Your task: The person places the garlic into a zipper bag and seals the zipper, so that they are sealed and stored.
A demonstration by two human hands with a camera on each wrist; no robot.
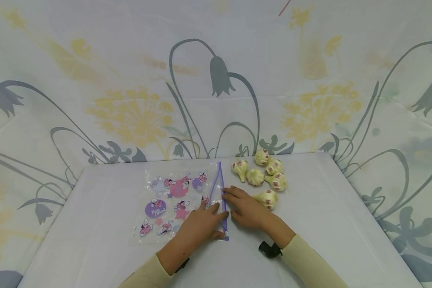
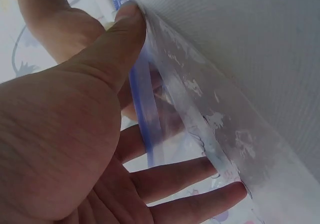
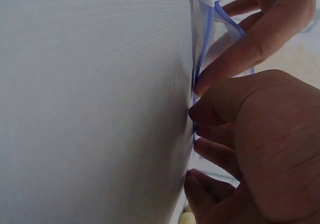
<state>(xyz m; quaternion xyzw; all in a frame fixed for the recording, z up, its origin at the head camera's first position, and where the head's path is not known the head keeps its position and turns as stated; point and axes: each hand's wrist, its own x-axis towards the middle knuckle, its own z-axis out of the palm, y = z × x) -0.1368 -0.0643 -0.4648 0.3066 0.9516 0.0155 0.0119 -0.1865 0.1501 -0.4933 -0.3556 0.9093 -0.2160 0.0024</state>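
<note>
A clear zip bag (image 1: 155,170) with pink and purple cartoon prints lies flat, its purple-edged mouth (image 1: 220,172) toward the right. The two purple strips stand apart along part of the mouth. My left hand (image 1: 201,224) lies over the mouth with fingers spread, thumb by the zip's near end. In the left wrist view, its fingers (image 2: 175,181) are nearly straight across the bag's opening. My right hand (image 1: 250,210) rests on the table with its fingertips at the outer purple strip. In the right wrist view, its bent fingertips line the strip's edge (image 3: 204,49), beside the left hand.
Several garlic bulbs (image 1: 255,177) lie in a loose group beyond my right hand. One bulb (image 1: 268,199) sits right behind that hand. The white table (image 1: 101,208) meets a flower-printed cloth (image 1: 216,120) at its back and sides.
</note>
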